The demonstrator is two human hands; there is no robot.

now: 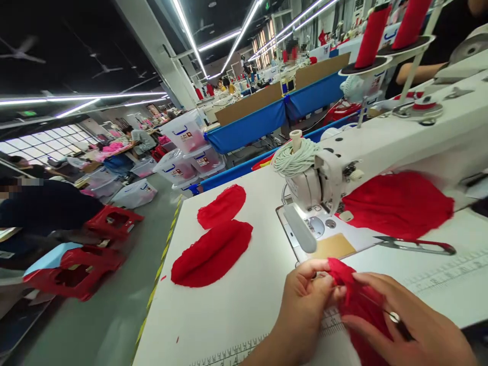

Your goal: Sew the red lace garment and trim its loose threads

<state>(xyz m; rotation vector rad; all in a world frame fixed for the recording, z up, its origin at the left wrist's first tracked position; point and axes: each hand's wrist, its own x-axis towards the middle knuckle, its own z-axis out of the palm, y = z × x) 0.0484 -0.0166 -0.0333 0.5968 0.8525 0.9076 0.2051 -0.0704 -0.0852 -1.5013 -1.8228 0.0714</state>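
Note:
A piece of red fabric (366, 325) is held up between my two hands in front of the sewing machine (305, 188). My left hand (308, 300) pinches its upper end between thumb and fingers. My right hand (407, 320) grips the same fabric from the right. Under my right fingers lies a thin metal tool (394, 317) with a dark end; its kind is partly hidden. Thread snips (417, 245) rest on the table beyond my right hand. Two red oval fabric pieces (213, 254) (223, 206) lie flat to the left, and another red piece (400, 203) lies beneath the machine arm.
A coil of pale green cord (295, 155) hangs on the machine head. Red thread cones (371, 38) stand at upper right. A printed ruler (229, 356) runs along the white table (198, 315). Left of it are red stools (76, 272), a seated person (41, 208) and stacked plastic bins (186, 134).

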